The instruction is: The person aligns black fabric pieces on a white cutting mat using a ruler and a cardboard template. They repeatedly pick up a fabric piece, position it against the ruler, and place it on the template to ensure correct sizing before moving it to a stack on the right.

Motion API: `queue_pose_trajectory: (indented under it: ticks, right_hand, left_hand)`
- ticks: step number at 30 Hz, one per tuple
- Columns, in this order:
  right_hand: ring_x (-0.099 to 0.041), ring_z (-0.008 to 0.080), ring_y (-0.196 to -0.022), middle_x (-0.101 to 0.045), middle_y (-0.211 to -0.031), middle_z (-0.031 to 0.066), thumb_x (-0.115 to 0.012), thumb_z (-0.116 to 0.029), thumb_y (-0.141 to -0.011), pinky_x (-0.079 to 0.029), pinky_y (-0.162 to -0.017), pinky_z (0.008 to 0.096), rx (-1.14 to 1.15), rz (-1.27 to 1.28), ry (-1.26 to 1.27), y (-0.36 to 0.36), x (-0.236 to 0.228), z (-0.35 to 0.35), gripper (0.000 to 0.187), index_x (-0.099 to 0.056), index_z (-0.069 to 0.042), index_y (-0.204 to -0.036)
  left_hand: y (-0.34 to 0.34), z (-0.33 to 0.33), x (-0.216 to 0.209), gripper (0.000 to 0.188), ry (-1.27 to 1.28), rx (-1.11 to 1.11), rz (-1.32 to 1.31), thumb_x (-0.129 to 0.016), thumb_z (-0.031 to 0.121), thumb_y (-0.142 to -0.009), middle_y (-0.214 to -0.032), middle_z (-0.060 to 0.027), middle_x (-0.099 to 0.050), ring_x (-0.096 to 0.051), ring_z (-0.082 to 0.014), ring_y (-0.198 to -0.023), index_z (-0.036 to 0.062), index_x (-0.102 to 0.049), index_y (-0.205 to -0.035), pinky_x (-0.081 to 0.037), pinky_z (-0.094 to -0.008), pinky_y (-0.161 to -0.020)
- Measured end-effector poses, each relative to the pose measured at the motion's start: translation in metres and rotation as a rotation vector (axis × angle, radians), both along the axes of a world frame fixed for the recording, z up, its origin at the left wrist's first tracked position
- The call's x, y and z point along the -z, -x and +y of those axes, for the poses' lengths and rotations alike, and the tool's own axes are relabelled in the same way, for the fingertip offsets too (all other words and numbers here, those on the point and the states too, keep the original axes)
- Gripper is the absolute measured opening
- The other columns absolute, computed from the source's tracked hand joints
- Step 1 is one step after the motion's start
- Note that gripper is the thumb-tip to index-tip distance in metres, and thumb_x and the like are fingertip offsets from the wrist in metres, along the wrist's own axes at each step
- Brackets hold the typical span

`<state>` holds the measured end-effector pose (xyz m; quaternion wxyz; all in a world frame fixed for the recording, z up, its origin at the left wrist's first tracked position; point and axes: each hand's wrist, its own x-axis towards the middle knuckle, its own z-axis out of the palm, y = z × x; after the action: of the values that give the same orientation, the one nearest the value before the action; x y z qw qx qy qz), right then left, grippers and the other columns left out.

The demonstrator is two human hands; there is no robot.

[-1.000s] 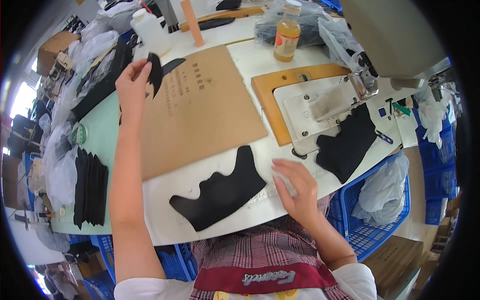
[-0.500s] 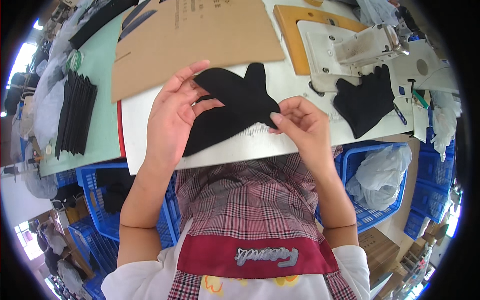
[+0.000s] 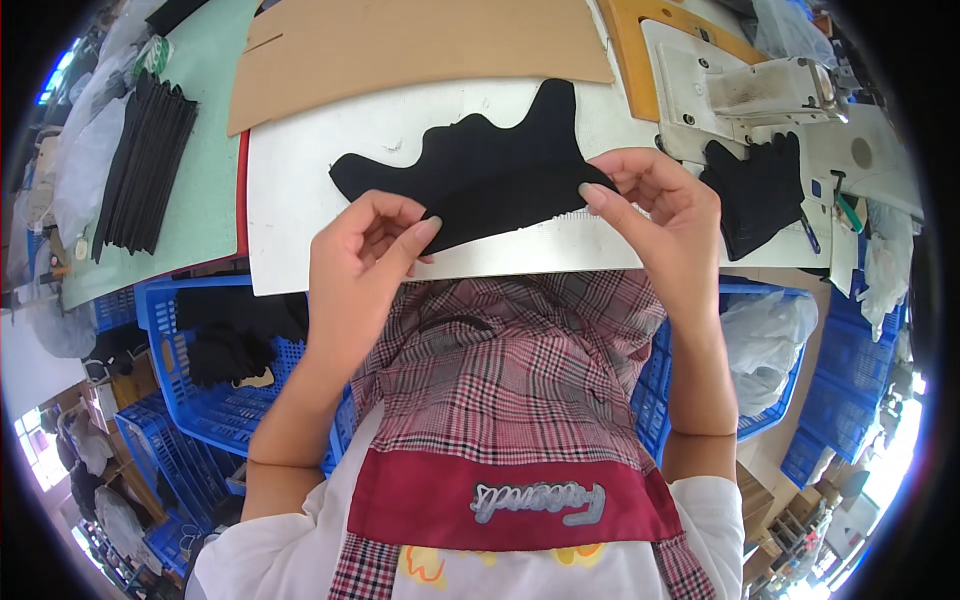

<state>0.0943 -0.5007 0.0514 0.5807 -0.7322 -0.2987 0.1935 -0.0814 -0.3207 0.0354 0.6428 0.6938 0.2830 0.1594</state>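
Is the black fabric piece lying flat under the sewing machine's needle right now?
No, both hands, left hand and right hand, hold the black fabric piece by its near edge, left of the sewing machine.

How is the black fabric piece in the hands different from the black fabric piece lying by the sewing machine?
The black piece in the hands is long with a wavy upper edge; the black piece by the sewing machine is shorter and more compact. The first is pinched at its lower edge by the left hand and the right hand; the second lies untouched. The first lies on the white board, the second beside the sewing machine. Both are flat black cut cloth.
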Motion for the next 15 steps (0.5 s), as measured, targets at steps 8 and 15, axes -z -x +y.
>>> queue_pose_trajectory:
  ticks: [8, 15]
  right_hand:
    - [-0.061, 0.0077, -0.074, -0.068, -0.082, 0.0007, -0.075, -0.011, -0.084, -0.049, -0.073, 0.0223, -0.027, 0.064, -0.014, 0.001, 0.019, 0.012, 0.016, -0.069, -0.001, -0.095]
    - [-0.059, 0.0059, -0.071, -0.066, -0.078, -0.0011, -0.075, -0.010, -0.083, -0.048, -0.068, 0.0210, -0.011, -0.066, 0.070, -0.004, 0.003, 0.013, 0.020, -0.072, -0.003, -0.101]
  left_hand:
    - [0.007, -0.007, 0.019, 0.012, -0.654, -0.094, -0.083, -0.067, 0.005, -0.088, -0.083, -0.0019, -0.055, -0.045, -0.0108, -0.074, 0.0010, -0.056, -0.089, -0.038, -0.0227, -0.069]
    - [0.008, -0.008, 0.006, 0.010, -0.571, -0.102, 0.037, -0.069, 0.004, -0.086, -0.079, -0.0042, -0.058, -0.052, -0.0148, -0.074, 0.0012, -0.060, -0.091, -0.042, -0.0270, -0.074]
